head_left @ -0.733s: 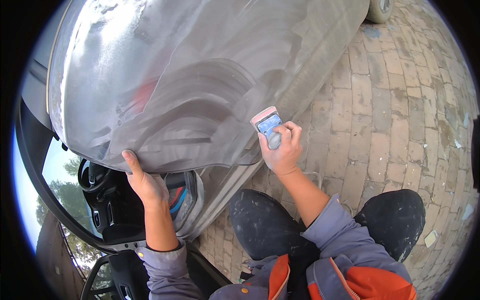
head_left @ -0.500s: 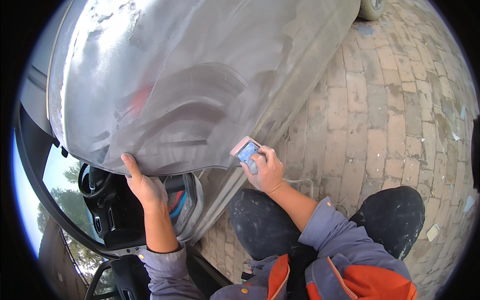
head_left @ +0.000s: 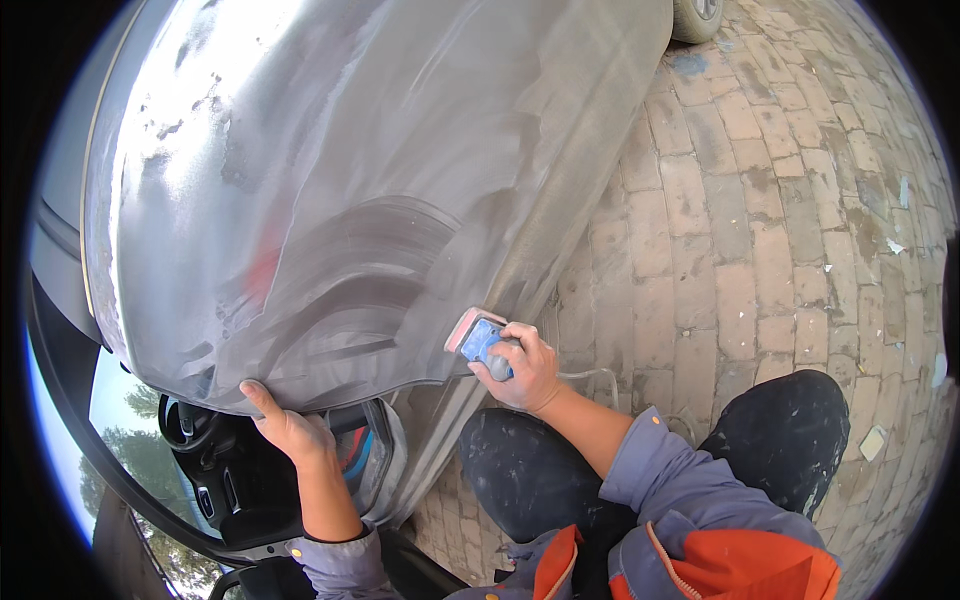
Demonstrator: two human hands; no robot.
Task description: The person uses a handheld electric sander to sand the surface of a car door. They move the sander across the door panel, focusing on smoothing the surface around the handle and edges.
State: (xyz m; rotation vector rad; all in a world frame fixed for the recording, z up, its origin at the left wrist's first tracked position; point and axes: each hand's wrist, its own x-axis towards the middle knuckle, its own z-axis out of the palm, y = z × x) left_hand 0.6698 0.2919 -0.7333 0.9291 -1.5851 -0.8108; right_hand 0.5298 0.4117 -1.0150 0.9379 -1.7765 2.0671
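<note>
A grey car door (head_left: 400,250), dulled by sanding marks and bearing a faint red patch, fills the upper left. My left hand (head_left: 288,425) grips its near edge, thumb on the outer face and fingers hidden behind. In my right hand (head_left: 525,372) is a blue hand-held sander (head_left: 483,340) with a pinkish pad. The pad rests against the door's lower near corner, and my fingers wrap over the body of the tool. A pale hose (head_left: 605,378) runs out from beside that hand.
Left of my left arm, the open car interior shows a steering wheel (head_left: 185,422). A sill (head_left: 435,430) runs below the door. Brick paving (head_left: 740,230) covers the right side, with a tire (head_left: 695,18) at the top. My bent knees (head_left: 785,430) flank my right forearm.
The door, both hands and the sander now appear lower in the picture, as the view has shifted. The sander stays at the door's lower corner, and the left hand keeps its hold on the edge.
</note>
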